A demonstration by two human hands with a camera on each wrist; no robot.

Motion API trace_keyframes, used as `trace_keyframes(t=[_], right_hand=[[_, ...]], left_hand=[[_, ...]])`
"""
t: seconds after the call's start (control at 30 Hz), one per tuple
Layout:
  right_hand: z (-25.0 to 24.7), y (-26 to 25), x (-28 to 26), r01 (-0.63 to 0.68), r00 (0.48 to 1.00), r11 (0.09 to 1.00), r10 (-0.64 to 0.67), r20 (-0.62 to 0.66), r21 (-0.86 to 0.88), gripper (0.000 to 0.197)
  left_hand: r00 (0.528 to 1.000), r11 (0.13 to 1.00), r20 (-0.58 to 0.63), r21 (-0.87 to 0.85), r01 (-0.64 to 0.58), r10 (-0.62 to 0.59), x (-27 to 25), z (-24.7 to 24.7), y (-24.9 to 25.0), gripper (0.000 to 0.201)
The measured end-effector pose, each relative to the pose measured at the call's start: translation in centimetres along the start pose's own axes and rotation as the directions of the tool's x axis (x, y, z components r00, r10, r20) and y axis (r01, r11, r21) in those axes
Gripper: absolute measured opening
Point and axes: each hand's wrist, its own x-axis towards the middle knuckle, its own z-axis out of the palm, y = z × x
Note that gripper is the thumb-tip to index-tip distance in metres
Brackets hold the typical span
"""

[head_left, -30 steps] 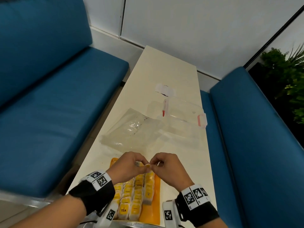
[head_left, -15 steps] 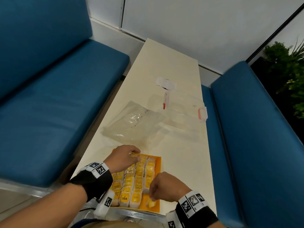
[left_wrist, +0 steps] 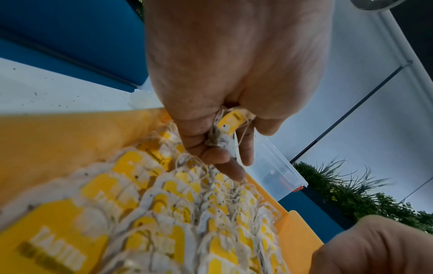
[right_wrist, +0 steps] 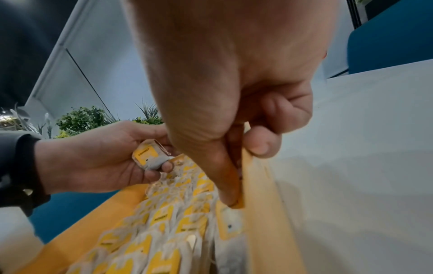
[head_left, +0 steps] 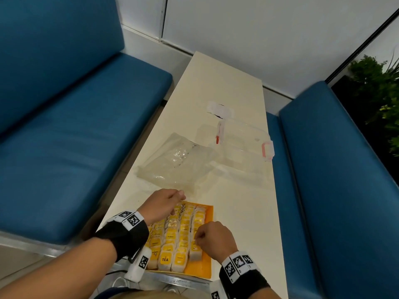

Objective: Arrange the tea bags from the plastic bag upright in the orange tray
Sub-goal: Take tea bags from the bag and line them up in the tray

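Observation:
The orange tray (head_left: 208, 216) lies at the table's near end, filled with rows of upright tea bags (head_left: 172, 236) with yellow tags. My left hand (head_left: 172, 201) hovers over the tray's far left corner and pinches one tea bag (left_wrist: 230, 120) in curled fingers, also seen in the right wrist view (right_wrist: 147, 153). My right hand (head_left: 200, 236) is at the near part of the right row, fingers curled, thumb tip and forefinger on the top of a standing tea bag (right_wrist: 228, 220) beside the tray wall (right_wrist: 264, 213). The plastic bag (head_left: 179, 165) lies flat beyond the tray and looks empty.
A clear lidded box (head_left: 244, 143) with red clasps stands behind the bag, and a small white piece (head_left: 220, 108) lies farther back. The narrow cream table (head_left: 237, 212) runs between two blue benches (head_left: 75, 137). A plant (head_left: 382, 93) is at the far right.
The hands were together over the tray's far end. My right hand has come back to the near right row, where a tea bag now stands. The left hand stayed at the far end.

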Motion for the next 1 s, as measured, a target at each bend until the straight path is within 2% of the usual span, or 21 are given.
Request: trace_keyframes(t=[0.17,0.27,0.37,0.43,0.5,0.6,0.73,0.87,0.93,1.0], right_hand=[[0.7,0.1,-0.3,-0.001,0.999,1.000,0.000,-0.046,-0.014,0.021],[0.2,-0.1,-0.7,0.035,0.997,0.998,-0.038,-0.062,-0.059,0.023],[-1.9,-0.6,-1.0,0.045,0.987,0.997,-0.054,-0.154,-0.061,0.032],[-3.7,-1.3,-1.0,0.086,0.962,0.994,-0.066,-0.265,0.064,0.034],[-5.4,-2.4,-0.8,0.199,0.933,0.942,-0.098,-0.345,0.270,0.032],[-7.0,-4.5,-1.0,0.305,0.929,0.830,-0.151,-0.339,0.466,0.028],[-7.2,-5.5,-0.8,0.309,0.933,0.814,-0.161,-0.321,0.491,0.015],[-7.0,-5.1,-0.3,0.270,0.946,0.789,-0.112,-0.303,0.552,0.004],[-6.9,-4.8,0.2,0.246,0.952,0.731,-0.059,-0.300,0.636,0.006],[-7.1,-4.3,0.4,0.237,0.958,0.631,-0.024,-0.287,0.739,0.008]], left_hand=[[1.000,0.993,-0.004,-0.112,0.022,-0.022,0.0,-0.1,-0.4,0.047],[1.000,0.964,-0.022,-0.267,-0.001,-0.005,-0.3,-0.3,0.1,0.053],[0.998,0.900,0.060,-0.436,0.019,0.008,-0.9,-0.7,1.4,0.060],[0.989,0.876,0.146,-0.480,0.055,0.019,-1.4,-0.8,2.3,0.060],[0.978,0.859,0.207,-0.504,0.095,0.014,-1.7,-0.5,3.1,0.061],[0.965,0.844,0.262,-0.521,0.124,0.020,-2.0,0.0,4.2,0.065],[0.966,0.846,0.260,-0.518,0.126,0.015,-2.2,0.2,4.6,0.061],[0.957,0.834,0.289,-0.533,0.143,0.021,-2.1,-0.2,4.0,0.070],[0.949,0.808,0.309,-0.573,0.140,0.054,-2.2,-0.8,3.7,0.068],[0.950,0.804,0.294,-0.587,0.094,0.103,-2.4,-1.5,3.3,0.058]])
